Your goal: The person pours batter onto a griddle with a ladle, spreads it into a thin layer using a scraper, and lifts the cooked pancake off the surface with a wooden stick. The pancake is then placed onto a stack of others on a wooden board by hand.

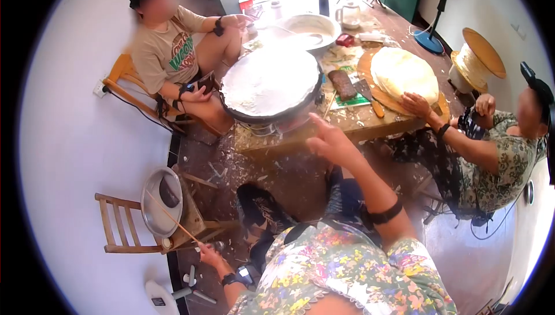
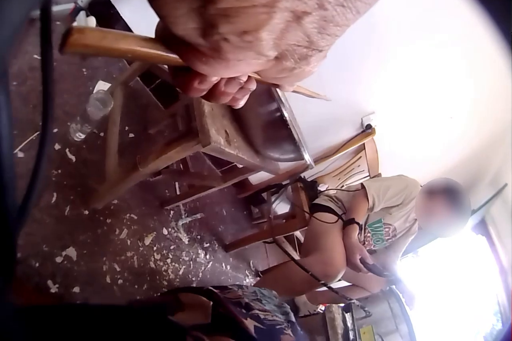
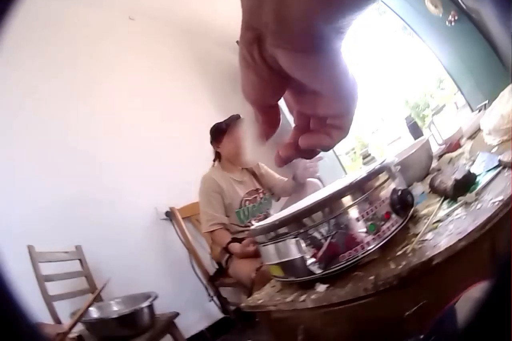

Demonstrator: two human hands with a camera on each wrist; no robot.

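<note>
Gripping a thin stick [image 1: 180,225], the left hand [image 1: 212,255] is clamped round its near end. The right hand [image 1: 335,140] hangs near the griddle [image 3: 340,233], fingers loosely bent and apart, holding nothing that shows; no contact with the griddle seen.

The stick lies across a metal bowl [image 1: 149,214] on a chair [image 1: 102,222], to the left of the griddle and on its near side. A pale round sheet [image 1: 269,81] covers the griddle top; glare hides how set it is. Right of the griddle on the worktop [image 1: 260,148]: a spatula [image 1: 377,108], then a flatbread stack [image 1: 404,75] on a wooden board [image 1: 366,63], another person's hand [image 1: 416,104] touching it. Beyond the griddle: a large basin [image 1: 332,32].

Judgement: sheet is cooking; present step probably tending it and checking the edge. Next move likely calls for bringing the stick over to free the rim, right hand ready to pinch the loosened edge.

View comparison: right wrist shows the griddle's side lights and knob, absent from the head view. Left wrist shows the stick's broad butt and a drinking glass [image 2: 98,105] on the floor. Only the head view shows the sheet's full face.
</note>
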